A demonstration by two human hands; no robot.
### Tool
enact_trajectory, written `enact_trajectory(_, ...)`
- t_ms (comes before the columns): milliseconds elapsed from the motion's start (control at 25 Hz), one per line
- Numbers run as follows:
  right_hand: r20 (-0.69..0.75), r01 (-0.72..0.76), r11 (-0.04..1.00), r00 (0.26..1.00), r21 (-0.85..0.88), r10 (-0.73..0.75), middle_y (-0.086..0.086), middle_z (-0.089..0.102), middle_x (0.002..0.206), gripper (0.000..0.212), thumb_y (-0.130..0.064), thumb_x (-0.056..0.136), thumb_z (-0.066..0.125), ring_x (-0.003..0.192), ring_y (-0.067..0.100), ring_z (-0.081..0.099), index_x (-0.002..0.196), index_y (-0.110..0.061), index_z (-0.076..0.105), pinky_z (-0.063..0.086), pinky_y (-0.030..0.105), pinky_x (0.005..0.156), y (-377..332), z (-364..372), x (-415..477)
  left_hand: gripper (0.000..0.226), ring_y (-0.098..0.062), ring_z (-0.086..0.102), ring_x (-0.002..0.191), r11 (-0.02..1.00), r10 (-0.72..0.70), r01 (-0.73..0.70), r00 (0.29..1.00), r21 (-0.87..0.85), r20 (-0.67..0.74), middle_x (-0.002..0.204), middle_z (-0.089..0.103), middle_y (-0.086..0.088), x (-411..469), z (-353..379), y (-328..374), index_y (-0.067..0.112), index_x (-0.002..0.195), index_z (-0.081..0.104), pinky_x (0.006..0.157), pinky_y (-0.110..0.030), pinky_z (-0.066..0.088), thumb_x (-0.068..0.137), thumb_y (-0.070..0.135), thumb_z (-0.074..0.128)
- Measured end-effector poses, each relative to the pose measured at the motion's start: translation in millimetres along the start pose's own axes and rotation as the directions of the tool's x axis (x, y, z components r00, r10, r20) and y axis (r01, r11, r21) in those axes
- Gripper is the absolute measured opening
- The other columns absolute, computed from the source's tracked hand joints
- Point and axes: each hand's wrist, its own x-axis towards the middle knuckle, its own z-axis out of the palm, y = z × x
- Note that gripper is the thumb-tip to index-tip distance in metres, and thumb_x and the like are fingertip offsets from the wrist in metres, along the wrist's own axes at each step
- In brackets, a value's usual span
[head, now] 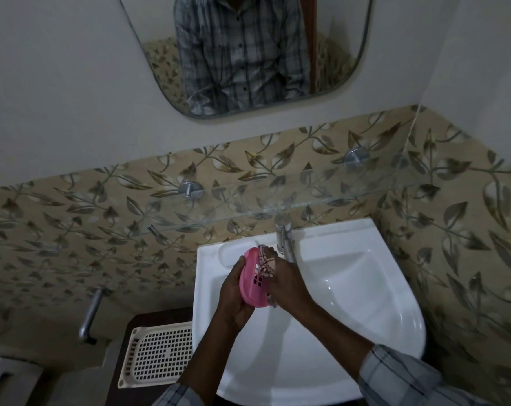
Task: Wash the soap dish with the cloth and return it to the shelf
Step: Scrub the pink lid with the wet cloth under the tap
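Cloth [266,262] mostly hidden under right hand [286,281] gripping it; soap dish [249,285] underside hidden in left hand [233,300]. Mirror [248,54] cut by top edge. I can't tell if tap [283,238] runs.

Your head camera looks forward and down onto the sink [350,288] from close above, wide enough to catch the mirror [248,54] on the wall [58,112] ahead.

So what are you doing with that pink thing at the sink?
A person is washing a pink soap dish over the white sink. The left hand holds the dish tilted on its side. The right hand grips a patterned cloth and presses it against the dish's slotted face, just beside the tap. The dish is not yet back on the glass shelf above the sink.
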Motion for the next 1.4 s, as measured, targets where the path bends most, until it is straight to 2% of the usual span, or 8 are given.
enact_trajectory(120,0.124,0.247,0.965,0.964,-0.085,-0.235,0.0,0.052,0.142,0.052,0.006,0.09,0.053,0.133,0.006,0.044,0.14,-0.009,0.05,0.032,0.021,0.113,-12.2,8.3,-38.1,0.065,-0.037,0.064,0.098,0.999,-0.006,0.004,0.998,-0.043,-0.055,0.123,0.058,-0.027,13.3,1.0,8.9,0.0,0.136,0.052,0.083,-0.046,0.059,0.09,0.045,0.062)
enact_trajectory(280,0.177,0.22,0.946,0.968,-0.24,-0.18,0.007,0.071,0.081,0.007,-0.012,0.087,0.071,0.069,0.016,0.07,0.091,-0.016,0.075,0.058,0.03,0.062,4.6,-26.9,-28.5,0.064,-0.038,0.062,0.099,0.995,-0.029,0.02,0.996,-0.102,-0.079,0.121,0.06,-0.027,9.8,-22.0,8.5,0.003,0.141,0.048,0.078,-0.047,0.06,0.093,0.045,0.053)
enact_trajectory(480,-0.122,0.076,0.997,0.989,-0.026,-0.078,0.008,0.071,0.114,0.045,0.002,0.085,0.062,0.102,0.018,0.067,0.128,-0.011,0.061,0.051,0.016,0.086,-20.2,-22.1,0.6,0.044,-0.034,0.063,0.096,0.993,-0.004,0.006,1.0,-0.117,0.01,0.106,0.069,-0.021,-0.2,2.9,-3.9,0.005,0.126,0.06,0.078,-0.043,0.059,0.1,0.037,0.046)
enact_trajectory(760,-0.07,-0.232,0.969,0.969,0.087,0.238,0.006,0.074,0.087,0.013,-0.014,0.092,0.063,0.077,0.019,0.071,0.099,-0.008,0.071,0.055,0.016,0.062,-17.2,-6.4,-15.7,0.045,-0.034,0.063,0.098,0.998,0.062,-0.063,0.997,-0.008,-0.051,0.106,0.069,-0.02,1.5,-14.1,-7.8,0.005,0.128,0.058,0.084,-0.046,0.054,0.101,0.038,0.043)
enact_trajectory(960,-0.029,0.148,0.985,0.988,-0.085,-0.151,0.006,0.063,0.133,0.049,-0.005,0.088,0.055,0.123,0.022,0.058,0.136,-0.017,0.059,0.047,0.032,0.105,-22.1,15.8,-32.0,0.044,-0.033,0.07,0.092,0.999,0.031,-0.031,0.999,-0.031,-0.027,0.103,0.07,-0.023,4.2,-5.2,-13.3,-0.001,0.119,0.062,0.078,-0.042,0.061,0.096,0.034,0.05)
enact_trajectory(1120,0.397,0.1,0.995,0.914,-0.009,-0.088,0.012,0.076,0.099,0.045,0.005,0.082,0.06,0.069,0.022,0.073,0.116,-0.022,0.072,0.063,0.03,0.063,2.9,-29.9,-42.7,0.069,-0.036,0.071,0.082,0.998,-0.011,0.01,1.0,-0.068,-0.008,0.096,0.07,-0.025,9.1,-35.1,-9.6,0.0,0.126,0.057,0.071,-0.045,0.061,0.076,0.044,0.074)
enact_trajectory(1240,0.118,0.226,0.969,0.965,0.096,-0.236,0.005,0.076,0.095,0.051,0.015,0.077,0.056,0.079,0.014,0.075,0.111,-0.02,0.071,0.063,0.033,0.074,0.1,-50.4,-11.6,0.082,-0.037,0.071,0.083,0.992,-0.05,0.067,0.986,-0.105,0.158,0.101,0.072,-0.025,6.6,-34.4,-11.1,0.001,0.11,0.073,0.075,-0.046,0.059,0.039,0.033,0.098)
enact_trajectory(1400,0.483,0.808,0.581,0.549,-0.097,-0.683,0.011,0.052,0.145,0.067,0.018,0.075,0.06,0.139,0.026,0.044,0.137,-0.01,0.056,0.035,0.038,0.116,23.2,-38.1,9.2,0.084,-0.04,0.071,0.093,0.982,-0.096,0.127,0.972,-0.137,0.217,0.112,0.068,-0.029,6.2,-19.5,0.4,-0.007,0.119,0.066,0.08,-0.055,0.058,0.045,0.017,0.097)
